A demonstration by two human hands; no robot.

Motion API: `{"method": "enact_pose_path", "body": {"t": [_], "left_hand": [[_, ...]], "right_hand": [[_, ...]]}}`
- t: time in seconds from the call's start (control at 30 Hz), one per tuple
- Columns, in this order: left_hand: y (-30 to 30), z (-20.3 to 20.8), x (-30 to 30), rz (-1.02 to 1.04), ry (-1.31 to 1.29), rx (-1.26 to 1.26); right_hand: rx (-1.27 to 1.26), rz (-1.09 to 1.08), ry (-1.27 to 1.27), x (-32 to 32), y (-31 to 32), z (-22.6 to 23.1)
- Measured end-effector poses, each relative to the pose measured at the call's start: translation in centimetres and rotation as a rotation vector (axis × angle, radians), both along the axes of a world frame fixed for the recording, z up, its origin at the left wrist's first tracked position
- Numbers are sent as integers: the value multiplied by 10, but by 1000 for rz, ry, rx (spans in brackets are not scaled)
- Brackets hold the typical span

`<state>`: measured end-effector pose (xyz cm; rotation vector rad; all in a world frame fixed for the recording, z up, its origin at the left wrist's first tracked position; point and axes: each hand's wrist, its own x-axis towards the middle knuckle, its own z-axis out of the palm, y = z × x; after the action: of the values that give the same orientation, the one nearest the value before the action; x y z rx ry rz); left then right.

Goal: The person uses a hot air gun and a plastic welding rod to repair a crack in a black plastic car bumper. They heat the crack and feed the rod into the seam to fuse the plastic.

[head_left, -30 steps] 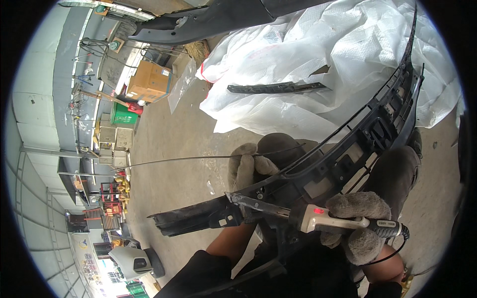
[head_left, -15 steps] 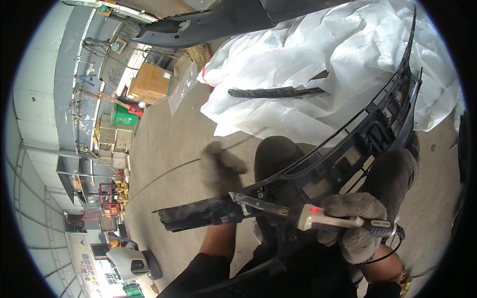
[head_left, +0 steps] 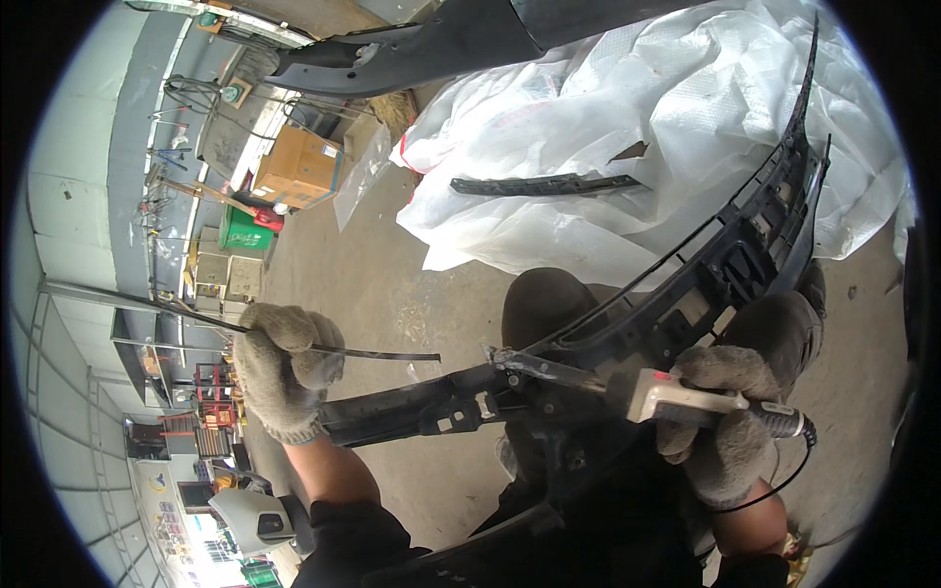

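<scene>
Grey floor (head_left: 368,260); black panel (head_left: 720,275) partly hides white sheeting (head_left: 573,122)

The gloved left hand (head_left: 277,370) and right hand (head_left: 731,455) curl, well apart.

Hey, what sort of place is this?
Likely a repair workshop, perhaps for vehicle parts: there's a slotted black panel, a corded iron in the right hand, and a bumper-like part beyond.

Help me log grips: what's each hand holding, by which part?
The left hand holds a thin dark strip short of its right end; the right hand a corded tool by its cream handle.
</scene>
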<state>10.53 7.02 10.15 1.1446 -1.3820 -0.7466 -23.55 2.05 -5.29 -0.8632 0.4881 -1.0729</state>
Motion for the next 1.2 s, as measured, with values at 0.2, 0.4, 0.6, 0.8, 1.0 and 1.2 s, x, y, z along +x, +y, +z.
{"method": "enact_pose_path", "body": {"t": [0.2,0.4,0.6,0.8,1.0,1.2], "left_hand": [[-5,7,-10,-69,-124,28],[4,3,-14,5,-208,-16],[9,-7,-13,149,-274,-125],[2,-1,-21,12,-297,-112],[0,-1,-18,-29,-292,-121],[-1,-2,-16,-68,-160,-81]], "right_hand": [[63,75,-200,8,6,1],[39,177,-82,8,2,8],[26,152,-78,19,8,5],[-226,137,67,18,-4,9],[-193,95,-8,20,-1,8],[87,193,-74,15,2,16]]}}
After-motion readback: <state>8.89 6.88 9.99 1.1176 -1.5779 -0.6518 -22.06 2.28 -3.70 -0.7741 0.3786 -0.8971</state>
